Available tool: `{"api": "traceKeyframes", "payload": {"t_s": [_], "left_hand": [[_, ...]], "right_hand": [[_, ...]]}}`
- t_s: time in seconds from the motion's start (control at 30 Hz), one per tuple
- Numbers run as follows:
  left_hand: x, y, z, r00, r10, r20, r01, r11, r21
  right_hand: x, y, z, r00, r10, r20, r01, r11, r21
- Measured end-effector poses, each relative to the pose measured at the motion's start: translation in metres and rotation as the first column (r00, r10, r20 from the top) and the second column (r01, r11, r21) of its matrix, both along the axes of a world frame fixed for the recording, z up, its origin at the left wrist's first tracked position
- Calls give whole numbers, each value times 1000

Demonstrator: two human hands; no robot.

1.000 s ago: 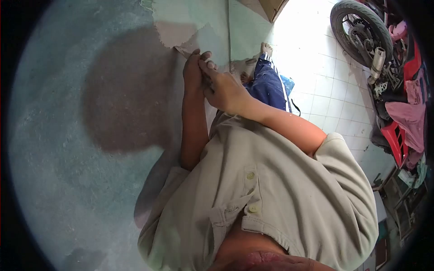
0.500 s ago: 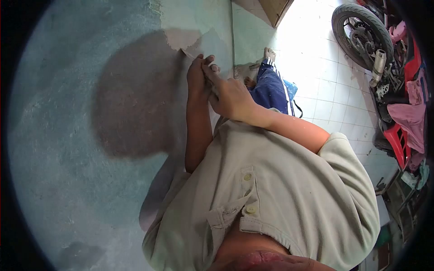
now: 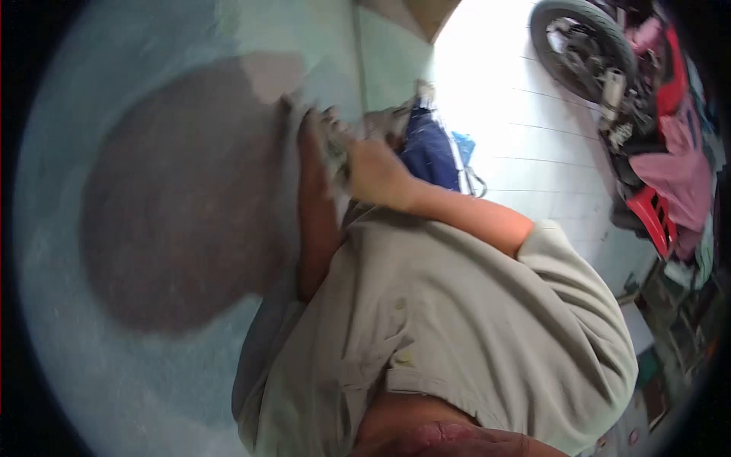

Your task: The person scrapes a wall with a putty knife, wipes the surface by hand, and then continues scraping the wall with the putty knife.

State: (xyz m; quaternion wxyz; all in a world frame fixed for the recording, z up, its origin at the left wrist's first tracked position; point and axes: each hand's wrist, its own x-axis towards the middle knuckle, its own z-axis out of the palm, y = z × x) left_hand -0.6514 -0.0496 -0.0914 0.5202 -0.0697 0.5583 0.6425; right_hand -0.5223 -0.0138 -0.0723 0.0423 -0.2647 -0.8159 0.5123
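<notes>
My left hand (image 3: 311, 135) is closed beside the blue-green wall (image 3: 57, 244). A thin-bladed scraper (image 3: 286, 104) sticks out past its fingers, its dark tip close to the wall; motion smears it. My right hand (image 3: 378, 174), also closed, is pressed up against the left one, back of the hand towards me. Something greyish shows between the two hands, too blurred to name. Near the blade, a paler patch of wall (image 3: 270, 76) has an uneven edge. A big round shadow falls over the wall to the left of my hands.
A wall corner runs down beside my hands. My legs in blue trousers (image 3: 429, 152) stand on the white tiled floor (image 3: 518, 160). Far right are a motorbike wheel (image 3: 579, 49), red bodywork (image 3: 653, 217) and pink cloth (image 3: 674, 179). A brown box-like edge (image 3: 430, 15) juts in above.
The whole view has shifted, so body, floor and motorbike sit further left. The head shadow has grown and slid left and down. My hands stay together, now blurred, the blade still by the wall.
</notes>
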Motion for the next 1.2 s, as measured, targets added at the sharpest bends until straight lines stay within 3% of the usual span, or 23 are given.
{"api": "traceKeyframes", "payload": {"t_s": [0.1,0.13,0.2,0.23,0.3,0.4,0.47,0.5,0.57,0.67,0.73,0.83,0.9,0.97,1.0,1.03,1.07,1.13,1.2], "left_hand": [[-6,-9,-14,984,-58,-170,54,998,-33],[-7,-12,-20,973,-84,-216,77,996,-39],[-7,-12,-26,938,-96,-333,79,995,-64],[-5,-9,-17,956,-92,-278,74,994,-74],[-7,-3,-11,970,-87,-229,73,995,-66],[-13,-14,-12,985,-82,-152,83,997,-3],[4,-17,-2,769,-205,-606,288,957,40],[6,-12,5,769,-198,-607,282,958,45],[6,0,21,989,-41,-145,11,979,-204],[-21,-13,-16,994,-96,-54,92,993,-68],[-15,-13,-9,994,-83,-77,80,996,-46],[-15,-13,-3,993,-84,-87,81,996,-37],[-13,-17,-6,993,-94,-70,91,995,-51],[-13,-23,-17,852,-206,-482,220,975,-27],[-15,-26,-16,854,-209,-477,223,974,-27],[-20,-25,-13,966,-146,-212,150,989,1],[-23,-24,-11,995,-72,70,72,997,2],[-20,-13,-10,1000,4,14,-4,998,-68],[-12,-11,-8,995,87,-44,-93,986,-138]], "right_hand": [[7,9,8,999,40,23,-38,997,-72],[4,-1,-6,1000,5,-26,-3,996,86],[-4,-1,-8,997,-52,-52,54,997,53],[3,4,3,997,-78,-29,80,993,86],[7,20,33,999,33,24,-32,999,-33],[15,8,33,993,-84,-77,80,995,-55],[15,0,15,995,-70,-72,69,997,-23],[15,-2,13,997,-53,-62,54,999,1],[12,-11,10,993,-81,-81,79,996,-28],[6,-9,1,988,-97,-117,91,994,-60],[6,-4,12,988,-79,-135,71,996,-59],[10,-6,22,968,-195,-158,171,973,-157],[8,0,8,1000,-19,6,19,998,65],[4,2,6,1000,-3,6,2,999,51],[4,3,8,1000,9,3,-10,999,40],[7,9,23,1000,5,7,-5,999,43],[12,12,40,999,-23,-39,23,1000,3],[8,15,43,994,-56,-88,52,998,-46],[-3,19,28,991,65,-119,-68,997,-26]]}}
